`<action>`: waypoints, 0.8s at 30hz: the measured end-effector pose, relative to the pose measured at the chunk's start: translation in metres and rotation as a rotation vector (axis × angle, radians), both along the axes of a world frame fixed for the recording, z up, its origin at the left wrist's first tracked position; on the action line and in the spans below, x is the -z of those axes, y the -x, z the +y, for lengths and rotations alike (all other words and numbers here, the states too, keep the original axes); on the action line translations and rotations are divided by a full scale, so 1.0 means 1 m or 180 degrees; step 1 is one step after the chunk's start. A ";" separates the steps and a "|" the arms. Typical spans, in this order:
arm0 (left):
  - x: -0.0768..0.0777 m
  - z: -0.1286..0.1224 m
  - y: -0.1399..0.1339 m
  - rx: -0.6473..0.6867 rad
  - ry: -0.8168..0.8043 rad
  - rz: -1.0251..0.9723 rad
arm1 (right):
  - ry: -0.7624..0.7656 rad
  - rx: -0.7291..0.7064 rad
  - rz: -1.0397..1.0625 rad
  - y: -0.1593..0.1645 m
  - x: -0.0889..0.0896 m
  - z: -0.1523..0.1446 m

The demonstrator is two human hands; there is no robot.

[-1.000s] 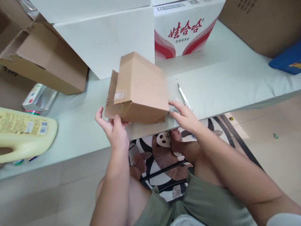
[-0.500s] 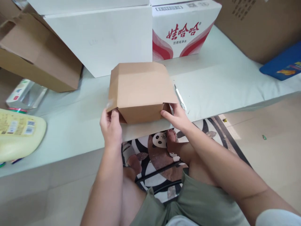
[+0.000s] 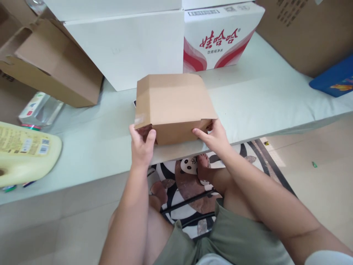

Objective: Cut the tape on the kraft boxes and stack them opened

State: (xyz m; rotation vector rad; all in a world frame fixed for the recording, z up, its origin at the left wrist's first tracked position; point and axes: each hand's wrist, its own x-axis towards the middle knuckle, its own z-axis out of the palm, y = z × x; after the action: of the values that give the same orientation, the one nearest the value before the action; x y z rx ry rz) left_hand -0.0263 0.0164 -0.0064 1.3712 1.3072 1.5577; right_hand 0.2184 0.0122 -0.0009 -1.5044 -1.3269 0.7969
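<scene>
A small brown cardboard box (image 3: 178, 97) rests near the front edge of the cloth-covered surface, its broad top panel facing up. At its near left corner, my left hand (image 3: 141, 149) grips it, thumb on the front and fingers at the side flap. My right hand (image 3: 217, 139) has hold of the near right corner, with the thumb pressed on the front panel and the other fingers partly hidden behind the flap. Small gaps show between the flaps at both front corners. What lies inside is hidden.
Behind the box stand a white carton (image 3: 124, 51) and a white-and-red carton (image 3: 220, 40). On the left are a tall cardboard box (image 3: 60, 66), a clear bottle (image 3: 44, 108) and a pale yellow jug (image 3: 30, 154). A blue package (image 3: 331, 81) is at far right.
Both hands and the cardboard box have shifted slightly right in view. The box now covers the utility knife that lay to its right. My left thumb has moved off the flap edge onto the front.
</scene>
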 end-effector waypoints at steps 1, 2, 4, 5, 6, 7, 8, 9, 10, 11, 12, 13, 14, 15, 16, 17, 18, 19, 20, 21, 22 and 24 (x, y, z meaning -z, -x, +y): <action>0.000 0.000 0.001 -0.0034 0.0007 0.0106 | -0.0011 0.0011 0.0000 0.000 -0.001 0.000; 0.001 0.000 0.002 -0.0074 0.0008 0.0205 | -0.0017 0.0017 0.0016 0.000 -0.002 -0.001; 0.001 -0.002 0.004 -0.0182 0.0009 0.0383 | -0.0010 0.0052 0.0047 0.000 -0.004 -0.002; 0.000 -0.002 0.004 -0.0250 0.0029 0.0467 | 0.0014 0.0072 0.0051 -0.001 -0.006 -0.003; 0.000 -0.003 0.005 -0.0321 0.0063 0.0538 | 0.0039 0.0092 0.0046 -0.001 -0.007 -0.003; -0.001 -0.003 0.006 -0.0391 0.0105 0.0582 | 0.0060 0.0110 0.0039 -0.002 -0.007 -0.003; -0.002 -0.003 0.007 -0.0456 0.0149 0.0592 | 0.0073 0.0130 0.0033 -0.003 -0.008 -0.003; -0.002 -0.004 0.007 -0.0507 0.0184 0.0574 | 0.0073 0.0150 0.0032 -0.003 -0.008 -0.003; -0.003 -0.004 0.008 -0.0547 0.0202 0.0547 | 0.0057 0.0158 0.0040 -0.004 -0.009 -0.003; -0.005 -0.005 0.008 -0.0574 0.0204 0.0538 | 0.0032 0.0157 0.0055 -0.004 -0.009 -0.004; -0.006 -0.005 0.008 -0.0590 0.0184 0.0564 | 0.0006 0.0146 0.0081 -0.005 -0.009 -0.004; -0.007 -0.006 0.009 -0.0596 0.0136 0.0613 | -0.0027 0.0143 0.0121 -0.005 -0.009 -0.004; -0.009 -0.008 0.009 -0.0575 0.0054 0.0647 | -0.0076 0.0146 0.0187 -0.006 -0.009 -0.004; -0.010 -0.009 0.009 -0.0510 -0.0042 0.0625 | -0.0135 0.0166 0.0299 -0.006 -0.008 -0.003; -0.011 -0.011 0.009 -0.0400 -0.0135 0.0514 | -0.0188 0.0205 0.0469 -0.007 -0.007 -0.002; -0.012 -0.012 0.010 -0.0261 -0.0219 0.0313 | -0.0229 0.0274 0.0691 -0.008 -0.006 -0.001; -0.012 -0.013 0.010 -0.0109 -0.0287 0.0069 | -0.0249 0.0363 0.0936 -0.010 -0.004 0.001; -0.012 -0.013 0.010 0.0017 -0.0317 -0.0161 | -0.0251 0.0468 0.1174 -0.011 -0.003 0.003; -0.012 -0.013 0.011 0.0069 -0.0294 -0.0331 | -0.0255 0.0585 0.1386 -0.012 -0.001 0.005; -0.012 -0.012 0.012 0.0043 -0.0212 -0.0407 | -0.0278 0.0705 0.1551 -0.014 0.000 0.007; -0.011 -0.010 0.014 -0.0052 -0.0093 -0.0392 | -0.0326 0.0816 0.1670 -0.015 0.000 0.008; -0.007 -0.004 0.019 -0.0290 0.0192 -0.0175 | -0.0459 0.0975 0.1822 -0.017 0.000 0.009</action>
State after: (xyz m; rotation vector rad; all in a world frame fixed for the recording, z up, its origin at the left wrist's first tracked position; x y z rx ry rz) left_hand -0.0458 0.0121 0.0011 1.2388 1.3889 1.5916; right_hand 0.2356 0.0215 -0.0007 -1.2013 -0.6937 0.8295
